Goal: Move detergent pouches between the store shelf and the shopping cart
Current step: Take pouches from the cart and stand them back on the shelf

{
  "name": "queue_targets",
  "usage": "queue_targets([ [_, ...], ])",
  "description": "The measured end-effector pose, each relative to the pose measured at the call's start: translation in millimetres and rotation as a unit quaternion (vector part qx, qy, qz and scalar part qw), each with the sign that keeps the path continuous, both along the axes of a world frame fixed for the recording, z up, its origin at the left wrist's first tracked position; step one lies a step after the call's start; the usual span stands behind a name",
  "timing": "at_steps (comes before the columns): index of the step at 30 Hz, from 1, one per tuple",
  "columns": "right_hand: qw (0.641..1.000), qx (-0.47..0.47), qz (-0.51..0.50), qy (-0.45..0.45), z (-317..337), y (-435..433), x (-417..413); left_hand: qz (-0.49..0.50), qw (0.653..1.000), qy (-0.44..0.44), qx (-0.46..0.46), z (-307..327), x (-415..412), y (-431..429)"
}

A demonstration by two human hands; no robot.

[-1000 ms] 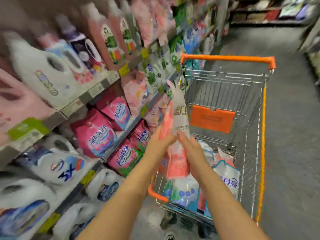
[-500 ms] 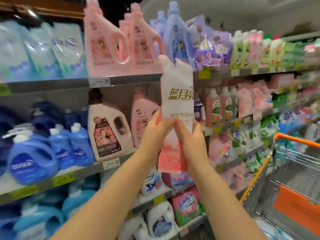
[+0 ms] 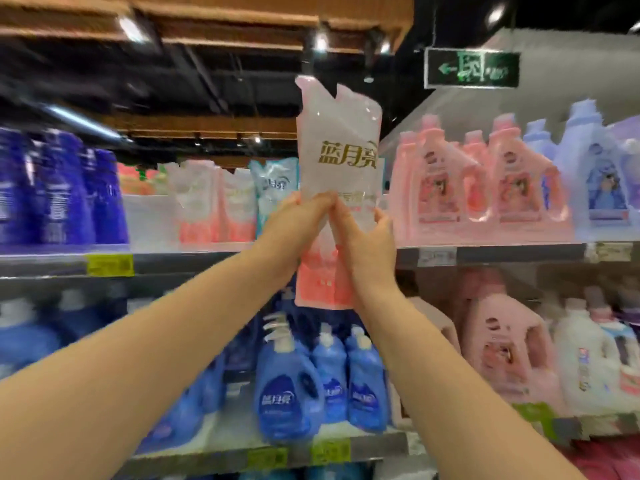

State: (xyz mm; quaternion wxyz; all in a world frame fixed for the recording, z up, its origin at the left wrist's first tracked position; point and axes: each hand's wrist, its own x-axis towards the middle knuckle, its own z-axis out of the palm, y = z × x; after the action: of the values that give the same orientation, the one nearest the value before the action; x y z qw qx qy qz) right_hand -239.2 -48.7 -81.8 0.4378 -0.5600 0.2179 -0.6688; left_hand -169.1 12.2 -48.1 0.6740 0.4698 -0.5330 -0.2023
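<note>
A person holds one detergent pouch [image 3: 337, 161] upright in the air with both hands, in front of the upper store shelf [image 3: 502, 252]. The pouch is pale at the top with gold characters across its front and fades to salmon pink at the bottom. Its notched top rises above the shelved goods against the dark ceiling, and its lower edge hangs below the shelf's front rail. The left hand [image 3: 294, 230] grips the pouch's left side at about mid-height, fingers curled round the edge. The right hand [image 3: 363, 237] grips the right side at the same height, its thumb on the front near the left hand's and its fingers wrapped behind the far edge. Both forearms reach up from the bottom of the view. On the upper shelf behind the hands stands a row of similar white-and-pink refill pouches [image 3: 214, 202], with a pale blue one just to their right. Dark blue bottles [image 3: 59, 192] fill the shelf's left end, and pink handled jugs [image 3: 440, 188] and a lavender jug [image 3: 595, 181] stand to the right. A yellow price tag [image 3: 110, 265] sits on the shelf rail. On the shelf below are blue pump bottles [image 3: 287, 386] and a pale pink jug [image 3: 498, 344]. A green exit sign [image 3: 471, 69] hangs overhead to the right. Much of the view is blurred.
</note>
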Motion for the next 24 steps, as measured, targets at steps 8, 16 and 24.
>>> queue_targets([
  [8, 0.992, -0.004, 0.128, 0.014, 58.0, -56.4, 115.8, 0.081, 0.997, -0.002, -0.008, 44.7, 114.6, -40.7],
  [16, 0.976, -0.090, 0.124, 0.157, 135.3, -145.2, 184.4, 0.080, 0.996, -0.034, 0.023, 103.3, 201.0, -105.8],
  [24, 0.940, -0.144, 0.119, 0.286, 125.8, -204.5, 253.1, 0.112, 0.977, -0.115, 0.143, 92.0, 288.3, -157.4],
])
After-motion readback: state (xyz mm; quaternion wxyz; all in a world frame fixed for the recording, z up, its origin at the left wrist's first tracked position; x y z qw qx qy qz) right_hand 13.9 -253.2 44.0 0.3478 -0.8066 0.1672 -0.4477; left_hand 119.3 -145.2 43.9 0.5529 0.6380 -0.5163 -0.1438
